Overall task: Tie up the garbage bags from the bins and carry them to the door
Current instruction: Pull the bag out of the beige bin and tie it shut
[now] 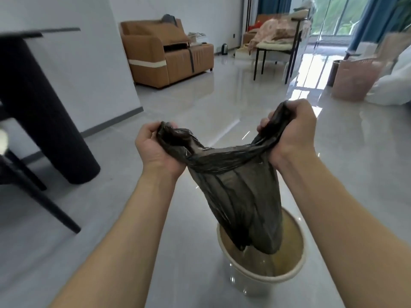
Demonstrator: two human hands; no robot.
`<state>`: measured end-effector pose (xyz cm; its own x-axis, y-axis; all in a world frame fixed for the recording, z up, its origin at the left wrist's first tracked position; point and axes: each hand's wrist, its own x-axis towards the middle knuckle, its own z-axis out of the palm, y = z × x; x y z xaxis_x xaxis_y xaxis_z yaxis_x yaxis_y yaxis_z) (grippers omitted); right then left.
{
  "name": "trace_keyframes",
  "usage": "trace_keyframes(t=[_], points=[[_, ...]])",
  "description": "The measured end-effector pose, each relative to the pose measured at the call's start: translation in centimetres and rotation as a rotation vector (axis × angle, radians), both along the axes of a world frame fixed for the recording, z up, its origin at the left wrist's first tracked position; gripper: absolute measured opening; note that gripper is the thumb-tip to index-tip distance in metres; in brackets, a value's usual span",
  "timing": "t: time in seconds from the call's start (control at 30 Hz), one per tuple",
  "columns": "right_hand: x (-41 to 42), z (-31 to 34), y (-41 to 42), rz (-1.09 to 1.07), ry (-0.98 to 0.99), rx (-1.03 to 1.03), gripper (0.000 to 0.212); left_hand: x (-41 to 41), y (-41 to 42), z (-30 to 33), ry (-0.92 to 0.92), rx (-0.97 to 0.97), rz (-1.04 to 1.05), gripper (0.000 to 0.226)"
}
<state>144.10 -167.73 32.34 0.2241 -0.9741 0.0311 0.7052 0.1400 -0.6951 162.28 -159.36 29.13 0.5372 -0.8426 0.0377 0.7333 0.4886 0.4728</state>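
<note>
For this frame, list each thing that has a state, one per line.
garbage bag: top gathered into two bunches, not tied, bottom hanging into the bin
bin: upright on the floor, bag mostly lifted out
left hand: grips one bunch
right hand: grips the other bunch

The garbage bag point(240, 192) was thin, crinkled, half-sheer dark plastic; the bin point(262, 278) smooth cream plastic; the floor point(200, 103) glossy grey tile, mirror-bright
</note>
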Motion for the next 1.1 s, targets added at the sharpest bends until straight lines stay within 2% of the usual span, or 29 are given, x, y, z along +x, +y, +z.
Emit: trace_keyframes(t=[0.13, 0.23, 0.53, 0.77, 0.93, 1.1], points=[[4.6, 4.1, 1.9, 0.115, -0.078, -0.116, 0.030, 3.5, 3.2, 3.6, -0.076, -0.061, 0.044, 0.022], [7.3, 5.1, 3.2, 0.179, -0.101, -0.132, 0.029, 5.5, 5.4, 4.4, -0.069, -0.097, 0.054, 0.024], [9.1, 4.1, 4.8, 0.161, -0.076, -0.011, 0.032, 4.4, 5.9, 5.3, -0.088, -0.044, 0.046, 0.025], [3.7, 7.0, 3.6, 0.014, -0.095, -0.052, 0.029, -1.0, 3.0, 8.6, -0.168, -0.072, -0.066, 0.024], [-3.2, 9.0, 2.4, -0.119, -0.117, -0.097, 0.029, -7.5, 0.5, 10.3, -0.171, -0.128, -0.182, 0.024], [-11.6, 8.7, 1.9, -0.258, -0.050, -0.132, 0.030, -15.9, -1.7, 9.3, -0.158, -0.084, -0.325, 0.025]])
